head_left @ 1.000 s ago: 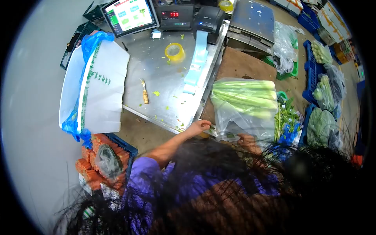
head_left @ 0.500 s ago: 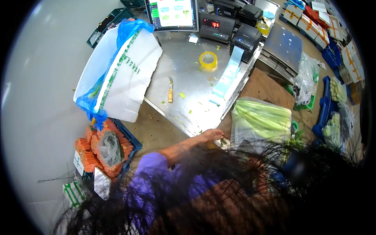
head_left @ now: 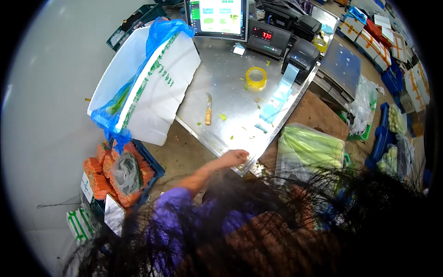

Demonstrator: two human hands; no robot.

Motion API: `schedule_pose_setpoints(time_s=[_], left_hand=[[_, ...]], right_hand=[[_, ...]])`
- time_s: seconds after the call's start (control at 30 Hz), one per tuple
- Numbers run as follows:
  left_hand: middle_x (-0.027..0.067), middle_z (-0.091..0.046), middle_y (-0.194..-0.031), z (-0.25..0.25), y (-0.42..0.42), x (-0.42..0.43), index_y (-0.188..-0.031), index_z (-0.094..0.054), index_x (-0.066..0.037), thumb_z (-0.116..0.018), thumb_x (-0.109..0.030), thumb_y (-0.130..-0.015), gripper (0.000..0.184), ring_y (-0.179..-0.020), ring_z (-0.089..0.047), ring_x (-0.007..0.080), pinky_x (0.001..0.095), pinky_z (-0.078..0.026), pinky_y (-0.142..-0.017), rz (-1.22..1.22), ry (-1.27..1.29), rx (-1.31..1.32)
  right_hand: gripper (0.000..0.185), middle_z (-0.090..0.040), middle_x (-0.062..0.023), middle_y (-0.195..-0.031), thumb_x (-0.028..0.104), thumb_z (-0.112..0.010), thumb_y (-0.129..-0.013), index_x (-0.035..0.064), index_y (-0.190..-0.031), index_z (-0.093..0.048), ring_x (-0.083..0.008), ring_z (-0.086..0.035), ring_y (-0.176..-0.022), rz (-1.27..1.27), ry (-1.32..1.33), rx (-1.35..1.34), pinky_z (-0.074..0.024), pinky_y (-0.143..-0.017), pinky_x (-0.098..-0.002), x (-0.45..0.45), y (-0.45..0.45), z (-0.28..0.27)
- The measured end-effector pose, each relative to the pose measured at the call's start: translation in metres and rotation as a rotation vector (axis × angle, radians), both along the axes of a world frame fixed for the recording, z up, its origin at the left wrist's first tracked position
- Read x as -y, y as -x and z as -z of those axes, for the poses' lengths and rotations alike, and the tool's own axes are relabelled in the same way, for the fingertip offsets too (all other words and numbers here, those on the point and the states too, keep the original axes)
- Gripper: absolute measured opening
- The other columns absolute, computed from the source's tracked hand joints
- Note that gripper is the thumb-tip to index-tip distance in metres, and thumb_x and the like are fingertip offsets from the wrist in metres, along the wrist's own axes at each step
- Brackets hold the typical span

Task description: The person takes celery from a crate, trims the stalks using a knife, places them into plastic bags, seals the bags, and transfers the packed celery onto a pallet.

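My left hand point(head_left: 234, 158) is over the near corner of the metal table point(head_left: 184, 110). Its fingers are curled together, and anything inside them is too small to make out. To its right lies a clear plastic bag of celery point(head_left: 311, 147), its near end covered by dark hair. A skin-toned patch shows through the hair by that end; it may be my right hand, but no fingers can be made out. On the tabletop lie a wooden-handled knife point(head_left: 208, 111), a roll of yellow tape point(head_left: 256, 78) and green leaf scraps.
A white foam box point(head_left: 154, 97) with a blue liner stands left of the table, above bagged carrots point(head_left: 122, 177) in a crate. At the back are a monitor point(head_left: 217, 18), a scale display point(head_left: 266, 37) reading 7.70 and a label printer point(head_left: 301, 57) with a blue strip.
My left hand has shifted left, away from the celery bag and over the table corner. The display reading has gone from 7.65 to 7.70. The whole view has shifted slightly.
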State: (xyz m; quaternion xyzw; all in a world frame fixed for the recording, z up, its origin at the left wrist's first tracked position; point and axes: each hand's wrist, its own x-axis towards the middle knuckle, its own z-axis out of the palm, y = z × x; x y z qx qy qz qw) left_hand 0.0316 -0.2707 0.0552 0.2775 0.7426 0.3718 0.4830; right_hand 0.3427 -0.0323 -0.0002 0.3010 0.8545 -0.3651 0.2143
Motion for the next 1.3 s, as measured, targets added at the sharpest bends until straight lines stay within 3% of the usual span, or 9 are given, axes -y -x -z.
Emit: schedule_pose_setpoints(time_s=[0.23,0.4,0.67,0.87,0.97,1.03,1.1,1.2,1.3], left_hand=[[0.0041,-0.059,-0.096,-0.244,0.152,0.11,-0.115,-0.055,-0.005,-0.052,-0.009,-0.088,0.027,-0.092,-0.055,0.0121,0.0248,-0.045,-0.083,-0.483,-0.169,-0.584],[0.0057,-0.059,-0.098,-0.328,0.289,0.186,-0.113,-0.055,-0.001,-0.055,-0.021,-0.087,0.033,-0.091,-0.055,0.0128,0.026,-0.045,-0.082,-0.579,-0.141,-0.688],[0.0048,-0.06,-0.098,-0.233,0.529,0.272,-0.109,-0.058,-0.007,-0.059,-0.026,-0.08,0.035,-0.079,-0.058,0.016,0.0289,-0.046,-0.07,-0.216,0.355,-0.421],[0.0106,-0.062,-0.1,-0.176,0.551,0.296,-0.109,-0.06,-0.008,-0.057,-0.026,-0.079,0.035,-0.085,-0.059,0.0212,0.0354,-0.048,-0.073,0.109,0.74,-0.029],[0.016,-0.061,-0.104,-0.125,0.597,0.308,-0.11,-0.059,-0.007,-0.057,-0.026,-0.077,0.038,-0.089,-0.06,0.0276,0.0387,-0.048,-0.077,0.598,0.87,-0.567],[0.0203,-0.06,-0.104,-0.106,0.629,0.326,-0.108,-0.059,-0.003,-0.056,-0.025,-0.076,0.039,-0.09,-0.06,0.033,0.04,-0.048,-0.077,0.012,0.416,-0.875],[0.0202,-0.061,-0.102,-0.126,0.672,0.335,-0.103,-0.059,0.0,-0.054,-0.026,-0.076,0.038,-0.089,-0.06,0.0337,0.0416,-0.048,-0.074,-0.114,0.18,-0.873],[0.019,-0.063,-0.096,-0.153,0.684,0.332,-0.094,-0.062,0.0,-0.053,-0.026,-0.076,0.033,-0.085,-0.061,0.033,0.043,-0.048,-0.071,-0.349,0.405,-0.907],[0.0181,-0.063,-0.09,-0.156,0.634,0.309,-0.1,-0.057,0.001,-0.056,-0.03,-0.076,0.039,-0.08,-0.061,0.034,0.0434,-0.048,-0.071,0.337,0.595,-0.421]], right_hand=[[0.044,-0.065,-0.0128,-0.092,0.024,-0.065,-0.073,0.0088,-0.113,-0.056,-0.0318,-0.061,-0.086,-0.164,-0.06,-0.105,-0.0478,-0.074,-0.0407,0.003,0.062,-0.055],[0.042,-0.064,-0.0141,-0.093,0.022,-0.066,-0.073,0.0085,-0.112,-0.056,-0.0328,-0.06,-0.085,-0.144,-0.144,-0.204,-0.0474,-0.074,-0.0407,0.038,0.155,-0.115],[0.046,-0.064,-0.0115,-0.095,0.024,-0.066,-0.075,0.0109,-0.117,-0.053,-0.027,-0.061,-0.085,-0.178,0.028,-0.089,-0.0489,-0.073,-0.0363,0.192,0.312,-0.173],[0.05,-0.064,-0.0097,-0.098,0.024,-0.067,-0.075,0.0124,-0.121,-0.051,-0.0267,-0.061,-0.086,-0.172,-0.038,-0.032,-0.0492,-0.075,-0.0358,0.22,0.348,-0.182],[0.05,-0.063,-0.0106,-0.099,0.024,-0.066,-0.075,0.0124,-0.121,-0.051,-0.0272,-0.061,-0.086,-0.198,-0.127,0.01,-0.0488,-0.075,-0.0369,0.246,0.388,-0.212],[0.05,-0.063,-0.0108,-0.099,0.024,-0.066,-0.075,0.0122,-0.121,-0.051,-0.0271,-0.061,-0.086,-0.215,-0.102,-0.024,-0.0486,-0.075,-0.0373,0.251,0.409,-0.219],[0.049,-0.063,-0.0108,-0.099,0.024,-0.066,-0.075,0.012,-0.121,-0.051,-0.0271,-0.061,-0.086,-0.238,-0.092,-0.033,-0.0485,-0.075,-0.0375,0.261,0.428,-0.222],[0.049,-0.063,-0.0105,-0.099,0.023,-0.065,-0.075,0.0115,-0.121,-0.051,-0.0273,-0.061,-0.087,-0.253,-0.1,0.001,-0.0484,-0.075,-0.0373,0.285,0.469,-0.229],[0.048,-0.063,-0.01,-0.099,0.022,-0.065,-0.075,0.011,-0.12,-0.052,-0.0278,-0.061,-0.087,-0.311,-0.067,0.034,-0.0482,-0.076,-0.0371,0.286,0.482,-0.216]])
